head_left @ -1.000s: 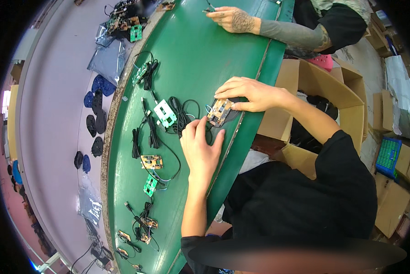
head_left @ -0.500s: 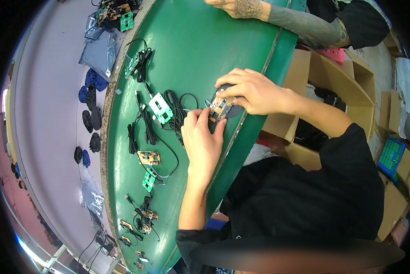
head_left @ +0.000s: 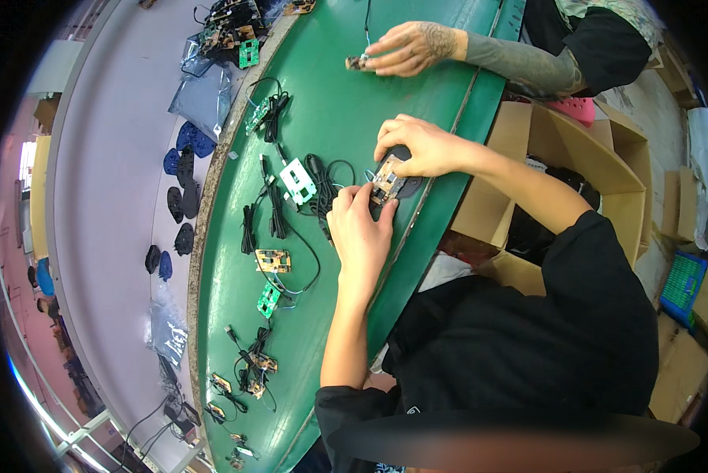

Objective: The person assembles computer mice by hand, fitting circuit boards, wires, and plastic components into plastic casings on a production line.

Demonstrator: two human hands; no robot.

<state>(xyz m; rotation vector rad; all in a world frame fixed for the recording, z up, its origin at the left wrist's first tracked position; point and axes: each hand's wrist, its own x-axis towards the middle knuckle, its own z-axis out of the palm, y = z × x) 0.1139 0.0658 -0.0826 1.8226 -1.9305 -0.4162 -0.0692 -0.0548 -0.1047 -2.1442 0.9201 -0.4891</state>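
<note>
A tan circuit board (head_left: 387, 181) lies in a dark, rounded plastic shell (head_left: 409, 187) near the right edge of the green work surface. My left hand (head_left: 362, 229) is closed at the lower end, thumb and forefinger pinching the board and shell from either side. From the upper side my right hand (head_left: 425, 150) grips the same pair, its fingers curled over the shell's far rim and its thumb on the board. Thin light wires run out of the board on its left side. Part of the shell is hidden under my fingers.
Left of my hands lie a pale green board (head_left: 298, 181), coiled black cables (head_left: 276, 213) and another tan board (head_left: 273, 261). A co-worker's tattooed hand (head_left: 417, 49) holds a small board farther up. Black and blue shells (head_left: 184, 167) sit on the lilac table; an open cardboard box (head_left: 590, 150) stands right.
The whole view has shifted slightly. The co-worker's hand, earlier partly cut off at the top, now shows fully with a small board and cable. My hands keep hold of the board and shell.
</note>
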